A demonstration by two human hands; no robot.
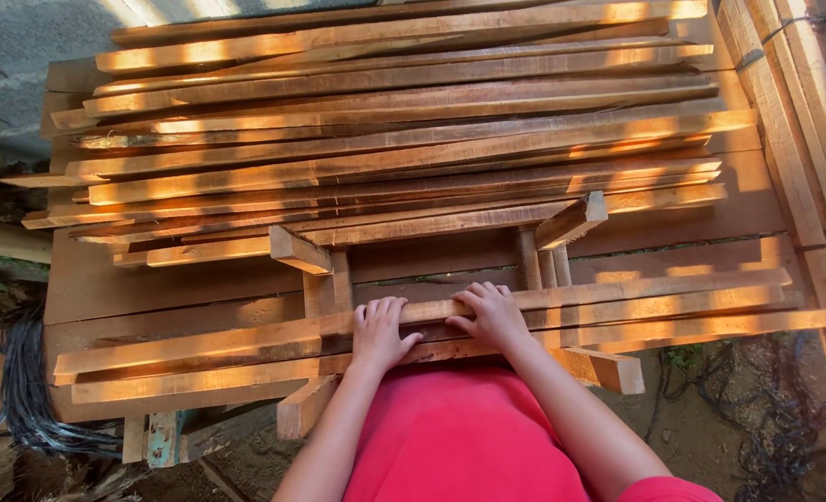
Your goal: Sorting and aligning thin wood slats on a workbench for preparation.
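Both your hands lie flat on a small stack of long wooden slats (561, 311) at the near edge of the tabletop (134, 279). Your left hand (378, 333) presses palm-down with the fingers spread, the grip open and wrapped around nothing. Your right hand (493, 314) sits just beside it, fingers resting loosely together over the top slat, also pinching nothing.

The slats rest across two short cross blocks (315, 279), and their right ends reach past the tabletop edge, out over the ground. That overhang looks like the weak point: lean harder on one side and the stack could tip or slide off the blocks. The slats lie slightly fanned rather than squared, so a push from flat palms could skew them further.

Behind them a much larger pile of slats (403, 139) lies loose and uneven, close to the blocks; a nudge there could bring pieces sliding forward. Rough sawn edges under bare palms also invite splinters.
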